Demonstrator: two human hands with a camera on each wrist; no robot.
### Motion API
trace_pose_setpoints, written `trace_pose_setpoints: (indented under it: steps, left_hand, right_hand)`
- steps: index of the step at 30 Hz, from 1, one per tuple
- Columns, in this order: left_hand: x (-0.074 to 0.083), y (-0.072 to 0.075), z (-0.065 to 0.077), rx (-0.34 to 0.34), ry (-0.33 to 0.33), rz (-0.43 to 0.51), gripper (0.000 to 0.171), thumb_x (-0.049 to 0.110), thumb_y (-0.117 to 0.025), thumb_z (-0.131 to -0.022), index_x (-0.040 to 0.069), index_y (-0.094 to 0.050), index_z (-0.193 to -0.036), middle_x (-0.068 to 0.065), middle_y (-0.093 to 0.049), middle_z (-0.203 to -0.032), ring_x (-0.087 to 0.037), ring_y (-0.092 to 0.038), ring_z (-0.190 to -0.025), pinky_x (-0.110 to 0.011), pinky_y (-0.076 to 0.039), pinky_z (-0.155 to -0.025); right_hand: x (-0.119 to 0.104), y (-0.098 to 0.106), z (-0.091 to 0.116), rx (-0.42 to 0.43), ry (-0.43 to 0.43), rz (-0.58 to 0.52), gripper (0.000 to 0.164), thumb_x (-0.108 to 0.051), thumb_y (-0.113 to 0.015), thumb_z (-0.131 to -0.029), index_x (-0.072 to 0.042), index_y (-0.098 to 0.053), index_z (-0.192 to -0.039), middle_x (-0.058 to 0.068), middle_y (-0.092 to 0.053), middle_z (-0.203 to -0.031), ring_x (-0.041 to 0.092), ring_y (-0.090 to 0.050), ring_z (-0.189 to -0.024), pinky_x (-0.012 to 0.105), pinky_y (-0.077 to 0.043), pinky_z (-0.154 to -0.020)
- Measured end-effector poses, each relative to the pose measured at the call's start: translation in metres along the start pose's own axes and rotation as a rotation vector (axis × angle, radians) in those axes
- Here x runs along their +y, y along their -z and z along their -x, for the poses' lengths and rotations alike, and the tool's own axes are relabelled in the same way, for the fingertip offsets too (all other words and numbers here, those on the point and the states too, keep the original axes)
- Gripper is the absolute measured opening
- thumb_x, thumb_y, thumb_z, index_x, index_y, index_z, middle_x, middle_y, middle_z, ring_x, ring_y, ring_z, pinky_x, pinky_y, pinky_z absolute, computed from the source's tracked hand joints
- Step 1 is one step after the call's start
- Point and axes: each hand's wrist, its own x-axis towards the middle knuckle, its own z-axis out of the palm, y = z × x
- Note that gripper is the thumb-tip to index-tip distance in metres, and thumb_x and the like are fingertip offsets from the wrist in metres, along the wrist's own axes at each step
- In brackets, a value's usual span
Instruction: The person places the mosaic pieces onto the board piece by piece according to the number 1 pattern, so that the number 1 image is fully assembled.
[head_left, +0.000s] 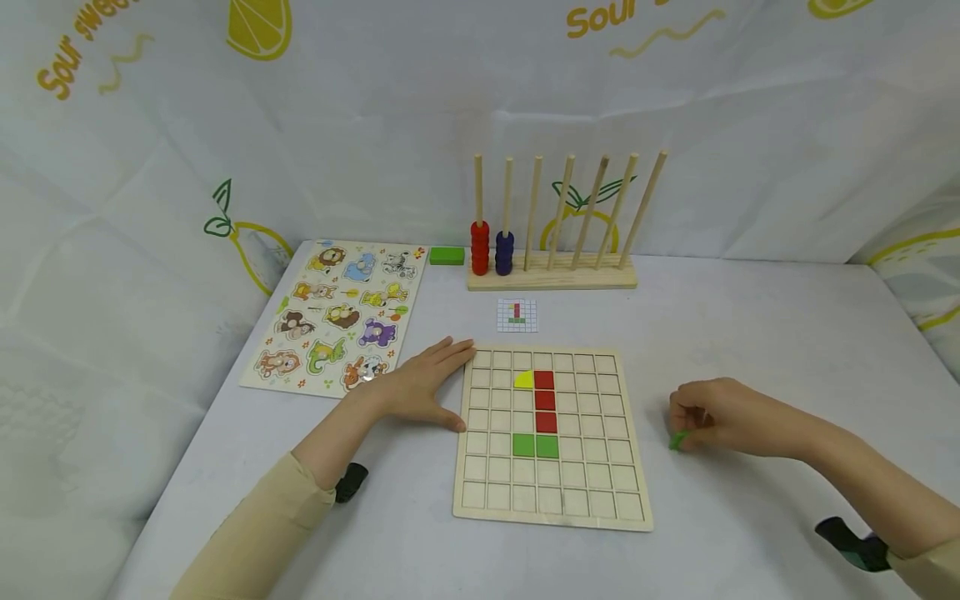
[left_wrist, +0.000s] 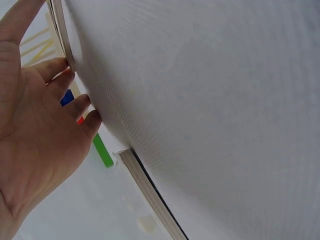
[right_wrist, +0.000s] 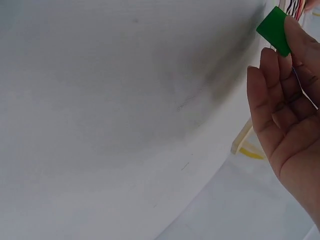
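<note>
My left hand point(head_left: 420, 387) rests with straight, spread fingers at the left edge of a wooden grid board point(head_left: 574, 475). On the board lie a yellow quarter-round tile point(head_left: 524, 380), three red square tiles point(head_left: 545, 400) in a column, and two green square tiles point(head_left: 523, 445) side by side below. Right of the board, low over the table, my right hand point(head_left: 727, 417) pinches another green square tile point(right_wrist: 274, 31) between thumb and fingers. Beyond the board's far edge lies a small grid card point(head_left: 517, 316) printed with yellow, red and green cells.
An animal puzzle board point(head_left: 348, 292) lies back left, partly behind the left hand. At the back stands a wooden peg rack point(head_left: 555, 282) with red beads point(head_left: 480, 248) and dark blue beads point(head_left: 504, 253) on two pegs. A green block point(head_left: 447, 256) sits beside it, before a white printed cloth point(head_left: 390, 108).
</note>
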Motion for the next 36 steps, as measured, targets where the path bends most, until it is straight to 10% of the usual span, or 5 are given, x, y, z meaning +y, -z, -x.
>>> trace_pose_setpoints:
  steps: [36]
  left_hand:
    - [0.000,0.001,0.000,0.001,-0.007,-0.008,0.109,0.057,-0.077,-0.078,0.014,-0.019,-0.159,-0.001,-0.011,-0.169,-0.032,-0.004,-0.158,-0.050,-0.015,-0.129]
  right_hand:
    - [-0.055,-0.025,-0.070,0.050,-0.003,-0.068,0.017,-0.013,-0.077,-0.084,-0.023,-0.064,-0.090,-0.014,-0.062,-0.081,0.000,-0.053,-0.073,0.018,-0.050,-0.066]
